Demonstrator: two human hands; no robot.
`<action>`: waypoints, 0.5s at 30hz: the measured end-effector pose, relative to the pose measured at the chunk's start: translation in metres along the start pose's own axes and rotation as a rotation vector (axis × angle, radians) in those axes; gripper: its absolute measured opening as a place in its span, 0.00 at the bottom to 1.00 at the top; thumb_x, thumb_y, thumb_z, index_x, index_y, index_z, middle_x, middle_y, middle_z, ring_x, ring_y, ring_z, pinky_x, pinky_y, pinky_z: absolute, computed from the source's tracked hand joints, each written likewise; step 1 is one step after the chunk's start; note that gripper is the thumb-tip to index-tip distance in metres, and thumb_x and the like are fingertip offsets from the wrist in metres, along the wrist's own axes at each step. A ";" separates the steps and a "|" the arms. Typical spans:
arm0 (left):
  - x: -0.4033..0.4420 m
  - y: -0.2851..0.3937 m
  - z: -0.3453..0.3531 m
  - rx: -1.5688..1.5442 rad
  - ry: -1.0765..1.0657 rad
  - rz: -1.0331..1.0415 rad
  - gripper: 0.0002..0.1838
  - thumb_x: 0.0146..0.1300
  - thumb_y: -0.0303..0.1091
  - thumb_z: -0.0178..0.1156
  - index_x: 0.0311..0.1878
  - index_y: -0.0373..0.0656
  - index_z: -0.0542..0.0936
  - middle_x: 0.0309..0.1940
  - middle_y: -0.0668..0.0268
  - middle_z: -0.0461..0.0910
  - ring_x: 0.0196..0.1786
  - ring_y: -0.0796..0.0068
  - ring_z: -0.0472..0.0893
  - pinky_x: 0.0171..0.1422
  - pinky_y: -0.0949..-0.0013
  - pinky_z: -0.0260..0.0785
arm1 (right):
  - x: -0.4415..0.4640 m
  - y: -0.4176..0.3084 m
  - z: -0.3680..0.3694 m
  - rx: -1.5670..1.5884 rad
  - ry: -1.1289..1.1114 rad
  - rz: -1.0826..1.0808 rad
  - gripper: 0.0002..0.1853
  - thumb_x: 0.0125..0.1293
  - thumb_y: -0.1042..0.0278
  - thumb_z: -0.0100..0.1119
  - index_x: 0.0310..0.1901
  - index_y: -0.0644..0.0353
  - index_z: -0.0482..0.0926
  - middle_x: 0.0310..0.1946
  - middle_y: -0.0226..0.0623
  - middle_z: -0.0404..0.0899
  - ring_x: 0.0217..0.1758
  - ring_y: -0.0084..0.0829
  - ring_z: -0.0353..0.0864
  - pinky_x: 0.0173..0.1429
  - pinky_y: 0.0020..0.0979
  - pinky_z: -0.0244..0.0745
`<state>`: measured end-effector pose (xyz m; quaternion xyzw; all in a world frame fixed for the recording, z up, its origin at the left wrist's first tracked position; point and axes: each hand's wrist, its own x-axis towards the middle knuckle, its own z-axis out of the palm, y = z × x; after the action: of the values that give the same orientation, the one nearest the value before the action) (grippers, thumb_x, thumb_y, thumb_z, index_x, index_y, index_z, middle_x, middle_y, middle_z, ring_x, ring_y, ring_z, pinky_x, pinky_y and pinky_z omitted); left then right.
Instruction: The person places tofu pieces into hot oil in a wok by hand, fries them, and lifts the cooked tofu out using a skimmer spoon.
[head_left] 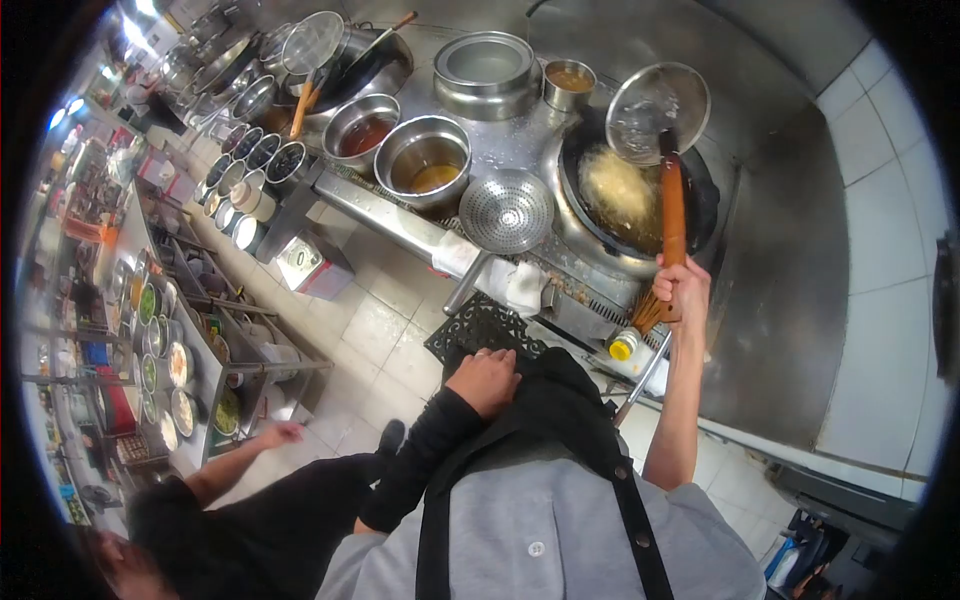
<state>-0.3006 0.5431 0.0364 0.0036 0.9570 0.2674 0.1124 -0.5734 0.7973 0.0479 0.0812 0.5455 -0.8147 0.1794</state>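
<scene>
My right hand is closed around the wooden handle of a round wire-mesh skimmer. The skimmer's head is raised over the far right side of a wok. A pale golden mass of food sits in bubbling oil in the wok, left of the handle. My left hand rests at my waist against the black apron. Its fingers look curled, and whatever lies under them is hidden.
Left of the wok are a perforated steel strainer, pots of liquid and a large steel pot. A yellow-capped bottle and bamboo brush stand near my right hand. Another person's arm reaches in at lower left.
</scene>
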 end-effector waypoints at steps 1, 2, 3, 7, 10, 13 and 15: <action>0.000 -0.001 0.000 0.008 0.013 -0.001 0.21 0.72 0.38 0.59 0.59 0.32 0.75 0.52 0.48 0.83 0.53 0.45 0.82 0.59 0.48 0.76 | 0.000 -0.002 0.019 -0.007 -0.009 0.000 0.12 0.57 0.89 0.50 0.43 0.73 0.76 0.28 0.37 0.72 0.18 0.20 0.67 0.18 0.24 0.59; 0.000 -0.002 -0.001 0.011 0.016 -0.004 0.21 0.72 0.38 0.59 0.60 0.32 0.75 0.53 0.48 0.83 0.54 0.45 0.82 0.59 0.49 0.76 | 0.001 -0.004 0.041 -0.031 -0.007 -0.027 0.11 0.57 0.88 0.51 0.41 0.72 0.76 0.24 0.34 0.71 0.17 0.20 0.66 0.17 0.24 0.58; -0.001 -0.003 -0.002 0.011 0.018 -0.009 0.22 0.72 0.38 0.59 0.61 0.32 0.75 0.54 0.48 0.83 0.54 0.45 0.82 0.59 0.49 0.76 | 0.009 -0.002 0.054 -0.081 -0.038 -0.035 0.11 0.58 0.88 0.51 0.41 0.71 0.77 0.23 0.32 0.71 0.17 0.19 0.66 0.17 0.23 0.57; -0.011 -0.001 -0.009 0.004 0.034 -0.051 0.23 0.72 0.39 0.60 0.62 0.31 0.74 0.56 0.48 0.82 0.56 0.46 0.81 0.60 0.49 0.76 | 0.057 0.027 0.125 -0.350 -0.100 -0.173 0.09 0.60 0.84 0.53 0.42 0.72 0.78 0.18 0.36 0.74 0.19 0.27 0.72 0.20 0.31 0.65; -0.011 0.004 -0.016 -0.004 0.002 -0.049 0.24 0.72 0.39 0.60 0.62 0.30 0.74 0.57 0.46 0.82 0.58 0.45 0.81 0.61 0.49 0.76 | 0.142 0.089 0.175 -1.079 0.073 -0.675 0.14 0.60 0.75 0.57 0.47 0.71 0.80 0.26 0.57 0.82 0.34 0.57 0.84 0.42 0.46 0.79; -0.010 0.002 -0.009 -0.026 0.018 -0.039 0.22 0.72 0.40 0.58 0.60 0.32 0.76 0.56 0.51 0.82 0.59 0.50 0.80 0.59 0.48 0.75 | 0.151 0.082 0.191 -1.357 0.072 -0.726 0.20 0.61 0.72 0.58 0.55 0.68 0.81 0.33 0.62 0.84 0.44 0.64 0.85 0.53 0.50 0.80; -0.009 -0.002 -0.013 -0.069 0.007 -0.019 0.21 0.71 0.40 0.58 0.59 0.32 0.76 0.55 0.51 0.82 0.57 0.50 0.81 0.58 0.48 0.75 | 0.138 0.060 0.188 -1.320 0.031 -0.640 0.22 0.61 0.73 0.58 0.58 0.66 0.82 0.35 0.61 0.85 0.44 0.61 0.86 0.52 0.49 0.80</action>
<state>-0.2946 0.5340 0.0482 -0.0102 0.9477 0.2991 0.1114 -0.6661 0.5765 0.0246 -0.1957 0.9221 -0.3279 -0.0634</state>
